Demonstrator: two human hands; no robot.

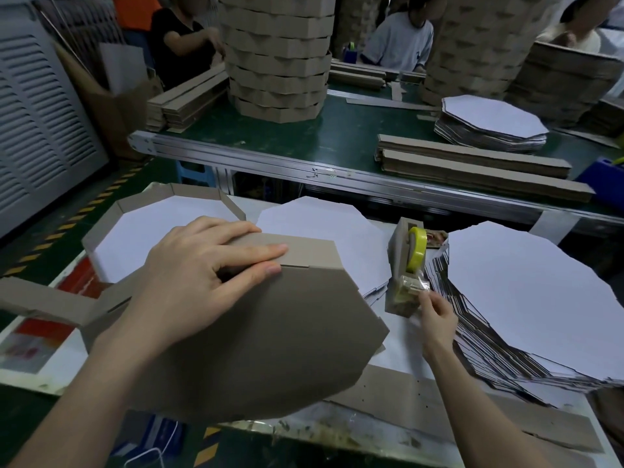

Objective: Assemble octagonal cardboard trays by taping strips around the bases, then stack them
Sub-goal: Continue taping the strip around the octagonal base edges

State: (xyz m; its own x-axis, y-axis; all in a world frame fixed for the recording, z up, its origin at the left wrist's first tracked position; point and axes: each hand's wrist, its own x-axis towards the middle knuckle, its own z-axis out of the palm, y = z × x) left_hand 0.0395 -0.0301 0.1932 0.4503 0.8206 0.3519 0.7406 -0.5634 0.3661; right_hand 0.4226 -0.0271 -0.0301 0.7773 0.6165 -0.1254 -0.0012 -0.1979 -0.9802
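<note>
The white table (401, 353) carries an upturned tray (270, 332) under the left grip (202, 275) and an open tray (152, 238) beyond that grip. A tape dispenser (405, 265) is pinched at its front by the right grip (437, 319). A pile of bases (523, 298) lies to the right of that grip, and a brown strip (405, 396) lies nearer than both grips.

Nothing legible anywhere at the moment. Dark scribbled marks (319, 173) sit on the silver aluminium rail (270, 157) of the green conveyor, too small to make out. The red-and-white printed sheet (44, 327) on the left end of the white bench (398, 346) is a blur, with no letters coming through. Just behind the brown cardboard tape dispenser (398, 265), the one carrying the yellow tape (417, 248), a reddish-brown printed piece (435, 238) shows a pattern, but no words or numbers can be read.
</note>
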